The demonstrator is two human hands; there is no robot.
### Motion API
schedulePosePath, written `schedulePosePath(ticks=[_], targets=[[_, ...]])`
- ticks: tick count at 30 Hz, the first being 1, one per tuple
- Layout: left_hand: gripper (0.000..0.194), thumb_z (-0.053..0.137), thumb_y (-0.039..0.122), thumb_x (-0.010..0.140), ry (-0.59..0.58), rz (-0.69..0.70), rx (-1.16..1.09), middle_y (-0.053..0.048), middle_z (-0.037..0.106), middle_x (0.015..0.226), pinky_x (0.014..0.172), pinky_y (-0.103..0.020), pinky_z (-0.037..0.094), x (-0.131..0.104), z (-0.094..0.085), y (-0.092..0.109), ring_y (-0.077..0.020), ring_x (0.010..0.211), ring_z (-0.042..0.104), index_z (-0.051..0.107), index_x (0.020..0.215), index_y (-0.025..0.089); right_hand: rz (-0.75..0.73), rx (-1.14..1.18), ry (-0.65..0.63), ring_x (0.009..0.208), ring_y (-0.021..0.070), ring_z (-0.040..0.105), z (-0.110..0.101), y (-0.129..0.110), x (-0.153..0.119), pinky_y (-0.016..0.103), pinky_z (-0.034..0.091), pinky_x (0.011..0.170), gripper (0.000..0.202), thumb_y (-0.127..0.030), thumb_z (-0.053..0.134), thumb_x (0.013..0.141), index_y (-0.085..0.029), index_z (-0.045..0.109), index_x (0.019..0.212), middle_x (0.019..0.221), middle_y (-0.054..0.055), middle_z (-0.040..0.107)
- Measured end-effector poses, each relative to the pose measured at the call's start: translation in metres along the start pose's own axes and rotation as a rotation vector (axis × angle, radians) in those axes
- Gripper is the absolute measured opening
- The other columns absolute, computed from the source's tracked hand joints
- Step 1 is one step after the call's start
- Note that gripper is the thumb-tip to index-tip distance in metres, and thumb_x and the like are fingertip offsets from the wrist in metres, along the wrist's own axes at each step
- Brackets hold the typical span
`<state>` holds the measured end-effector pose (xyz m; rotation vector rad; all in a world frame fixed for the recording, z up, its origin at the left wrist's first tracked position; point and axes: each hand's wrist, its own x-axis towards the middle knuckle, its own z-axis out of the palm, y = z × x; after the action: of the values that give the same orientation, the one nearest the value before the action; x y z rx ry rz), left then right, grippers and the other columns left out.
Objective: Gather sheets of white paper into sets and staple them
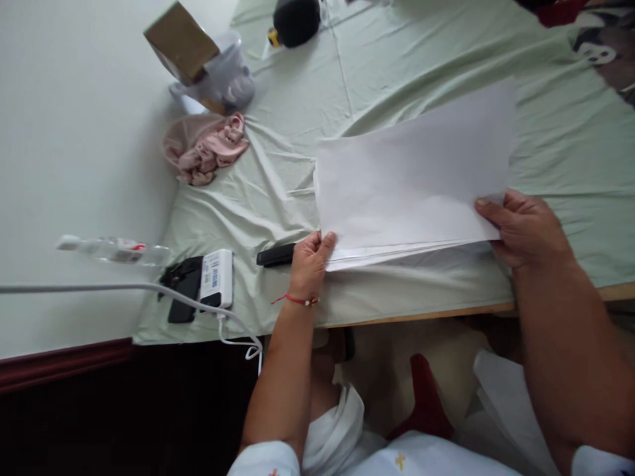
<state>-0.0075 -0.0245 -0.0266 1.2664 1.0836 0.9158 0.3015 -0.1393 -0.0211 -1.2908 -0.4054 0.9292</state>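
Between my two hands is a small stack of white paper sheets (407,178), held up above the pale green cloth. My left hand (311,258), with a red string bracelet at the wrist, pinches the near left corner, thumb on top. Gripping the near right corner is my right hand (526,228), its thumb lying on the top sheet and its other fingers mostly hidden underneath. The sheets' near edges are slightly fanned apart. Just left of my left hand lies a black elongated object (274,255), possibly a stapler, partly covered by that hand.
A white power bank (217,277) with a cable and a black phone-like object (184,291) lie at the left, near a clear plastic bottle (116,251). Pink cloth (208,149), a cardboard box (182,43) and a black rounded object (296,21) sit farther back on the green cloth (278,178).
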Motion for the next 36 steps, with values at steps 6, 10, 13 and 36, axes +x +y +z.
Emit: schedulePosePath(ticks=[6, 10, 13, 36], targets=[[0.057, 0.094, 0.066, 0.062, -0.083, -0.107, -0.028, 0.004, 0.062, 0.065, 0.041, -0.019, 0.031, -0.004, 0.005, 0.007, -0.007, 0.049, 0.049, 0.066, 0.078, 0.019, -0.06, 0.023, 0.099, 0.067, 0.0143, 0.067, 0.001, 0.0, 0.002, 0.027, 0.056, 0.067, 0.035, -0.024, 0.093, 0.06, -0.019, 0.077, 0.09, 0.086, 0.003, 0.08], [0.061, 0.09, 0.07, 0.067, -0.071, -0.073, 0.047, 0.006, 0.049, 0.049, 0.039, -0.018, 0.027, -0.006, 0.006, 0.011, -0.0041, 0.04, 0.039, 0.058, 0.064, 0.018, -0.083, 0.033, 0.109, 0.069, 0.0154, 0.068, 0.002, -0.001, 0.003, 0.028, 0.059, 0.07, 0.04, -0.03, 0.097, 0.056, -0.019, 0.077, 0.088, 0.083, 0.002, 0.079], [0.063, 0.085, 0.074, 0.07, -0.058, -0.088, 0.059, 0.005, 0.049, 0.046, 0.037, -0.019, 0.024, -0.006, 0.006, 0.01, -0.005, 0.039, 0.039, 0.057, 0.063, 0.019, -0.061, 0.038, 0.132, 0.071, 0.017, 0.069, 0.003, -0.002, 0.003, 0.029, 0.059, 0.069, 0.046, -0.031, 0.1, 0.05, -0.019, 0.079, 0.089, 0.079, 0.002, 0.077], [0.053, 0.089, 0.064, 0.072, -0.045, -0.132, -0.21, -0.01, 0.082, 0.093, 0.088, -0.042, 0.067, 0.001, 0.009, -0.002, -0.0309, 0.105, 0.079, 0.074, 0.094, 0.019, 0.055, -0.072, -0.083, 0.068, 0.0145, 0.067, -0.007, -0.007, -0.006, 0.025, 0.057, 0.065, 0.031, -0.033, 0.094, 0.064, -0.022, 0.079, 0.088, 0.087, 0.003, 0.081]])
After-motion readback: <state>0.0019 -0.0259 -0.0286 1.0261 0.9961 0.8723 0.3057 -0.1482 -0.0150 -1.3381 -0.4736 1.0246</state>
